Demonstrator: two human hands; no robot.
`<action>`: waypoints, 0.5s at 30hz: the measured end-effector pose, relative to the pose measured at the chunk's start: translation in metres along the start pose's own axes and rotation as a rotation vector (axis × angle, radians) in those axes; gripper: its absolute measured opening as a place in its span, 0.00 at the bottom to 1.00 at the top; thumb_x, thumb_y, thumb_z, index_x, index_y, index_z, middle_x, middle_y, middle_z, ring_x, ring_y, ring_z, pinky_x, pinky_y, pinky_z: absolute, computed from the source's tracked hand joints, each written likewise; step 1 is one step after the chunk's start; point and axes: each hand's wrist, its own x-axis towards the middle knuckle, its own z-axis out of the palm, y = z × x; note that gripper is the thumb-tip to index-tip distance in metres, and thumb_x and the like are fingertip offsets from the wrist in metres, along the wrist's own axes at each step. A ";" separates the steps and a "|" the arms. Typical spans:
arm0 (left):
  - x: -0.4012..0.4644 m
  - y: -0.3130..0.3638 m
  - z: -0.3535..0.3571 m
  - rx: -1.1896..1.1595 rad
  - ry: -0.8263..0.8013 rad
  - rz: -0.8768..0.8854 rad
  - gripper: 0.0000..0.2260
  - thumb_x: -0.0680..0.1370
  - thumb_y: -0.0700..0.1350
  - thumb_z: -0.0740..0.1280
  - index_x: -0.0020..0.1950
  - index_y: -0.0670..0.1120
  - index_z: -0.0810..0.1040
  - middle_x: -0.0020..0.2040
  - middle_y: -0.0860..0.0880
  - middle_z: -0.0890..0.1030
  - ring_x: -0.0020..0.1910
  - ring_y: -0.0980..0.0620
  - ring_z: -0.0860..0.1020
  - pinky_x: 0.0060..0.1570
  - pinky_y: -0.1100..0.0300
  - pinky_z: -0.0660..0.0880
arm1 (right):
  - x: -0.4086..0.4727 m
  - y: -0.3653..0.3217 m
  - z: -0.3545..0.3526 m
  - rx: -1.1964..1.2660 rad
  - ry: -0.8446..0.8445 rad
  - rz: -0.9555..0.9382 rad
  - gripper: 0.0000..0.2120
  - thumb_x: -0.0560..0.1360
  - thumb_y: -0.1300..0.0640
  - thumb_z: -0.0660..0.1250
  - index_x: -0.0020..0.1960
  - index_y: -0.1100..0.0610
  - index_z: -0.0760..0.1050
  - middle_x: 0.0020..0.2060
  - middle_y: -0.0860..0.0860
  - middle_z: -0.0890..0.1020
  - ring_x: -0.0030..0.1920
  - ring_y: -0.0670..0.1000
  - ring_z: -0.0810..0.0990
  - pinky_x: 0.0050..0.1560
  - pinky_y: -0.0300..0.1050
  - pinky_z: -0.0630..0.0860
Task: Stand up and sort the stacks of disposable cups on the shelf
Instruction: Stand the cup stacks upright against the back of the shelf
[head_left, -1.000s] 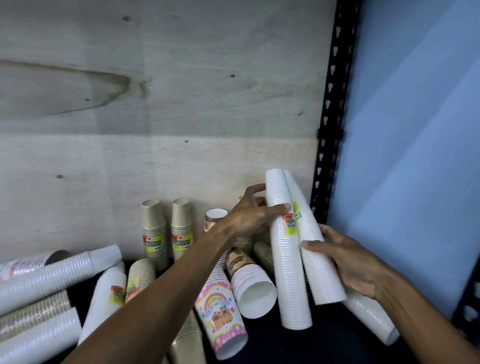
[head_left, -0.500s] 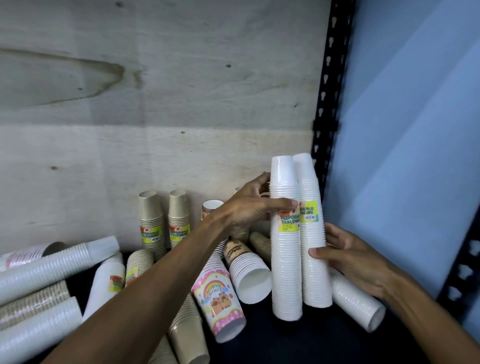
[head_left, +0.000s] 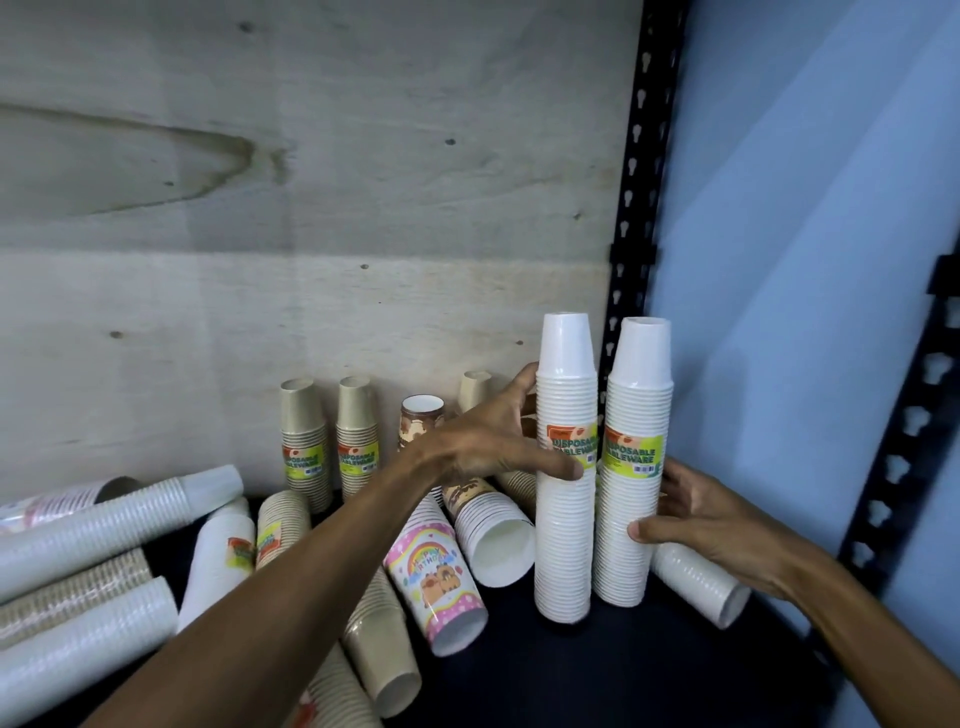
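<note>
storeroom | slotted metal rack upright (head_left: 631, 218) | plywood back (head_left: 311, 208) | packaged cup stacks (head_left: 566, 467)

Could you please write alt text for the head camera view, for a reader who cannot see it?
Two hands steady two tall white cup stacks upright on a dark shelf: left hand on the left stack, right hand on the right stack. Other stacks lie toppled to the left; two brown stacks stand behind.
</note>
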 end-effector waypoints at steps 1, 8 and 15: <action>-0.002 0.000 0.001 0.007 -0.003 -0.006 0.41 0.68 0.34 0.78 0.73 0.54 0.61 0.63 0.51 0.79 0.63 0.52 0.78 0.64 0.47 0.75 | -0.001 0.000 0.001 -0.012 0.004 0.003 0.31 0.70 0.75 0.71 0.68 0.54 0.71 0.63 0.48 0.82 0.64 0.49 0.79 0.68 0.48 0.72; -0.011 0.008 0.007 0.098 -0.030 -0.034 0.44 0.69 0.35 0.78 0.75 0.55 0.56 0.66 0.53 0.77 0.63 0.60 0.76 0.61 0.61 0.76 | -0.002 -0.001 0.005 -0.052 0.022 0.019 0.30 0.69 0.65 0.77 0.68 0.52 0.73 0.62 0.47 0.82 0.64 0.48 0.80 0.69 0.54 0.72; -0.013 0.002 0.016 0.108 -0.018 -0.078 0.41 0.68 0.41 0.79 0.73 0.56 0.59 0.69 0.47 0.75 0.68 0.50 0.73 0.68 0.47 0.72 | 0.000 0.003 0.004 -0.066 0.039 -0.004 0.35 0.62 0.53 0.82 0.66 0.51 0.75 0.61 0.46 0.83 0.62 0.49 0.81 0.65 0.52 0.76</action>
